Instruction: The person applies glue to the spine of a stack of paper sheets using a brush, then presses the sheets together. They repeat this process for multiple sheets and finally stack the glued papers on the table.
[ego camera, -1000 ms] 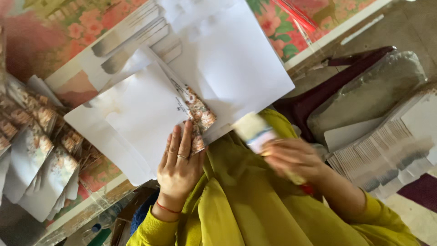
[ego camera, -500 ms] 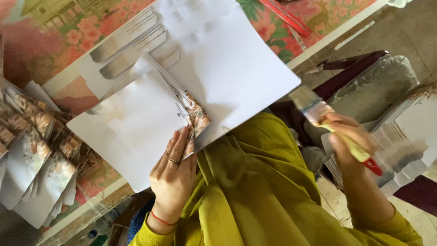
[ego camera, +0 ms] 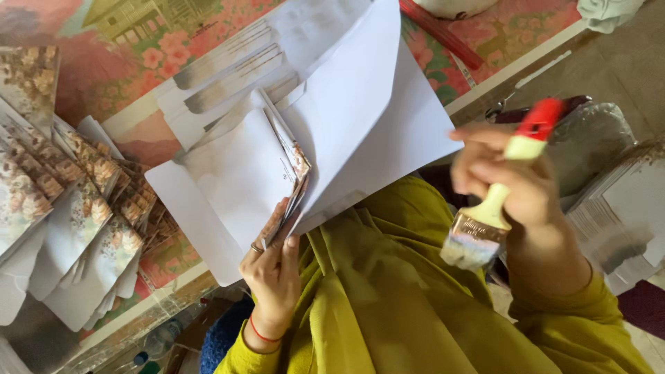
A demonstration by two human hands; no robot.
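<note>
My left hand [ego camera: 273, 266] presses its fingers on the near edge of a stack of white paper envelopes [ego camera: 242, 173] with floral-printed insides, lying on the table. One large white sheet [ego camera: 374, 118] is folded up and over to the right of the stack. My right hand [ego camera: 516, 183] is raised off the table's right edge and grips a flat paintbrush [ego camera: 495, 208] with a cream handle and red tip, bristles pointing down and left. The brush is apart from the paper.
A fanned pile of floral-lined envelopes [ego camera: 62, 221] lies at the left. The table carries a flower-patterned cloth [ego camera: 138, 62]. A red stick [ego camera: 440, 31] lies at the top. Grey stacked papers [ego camera: 620, 221] and a silver-wrapped bundle [ego camera: 589, 145] sit at the right.
My right hand has lifted the paintbrush from low at the right up toward the table's edge. The large white sheet has folded open further. My left hand stays on the stack.
</note>
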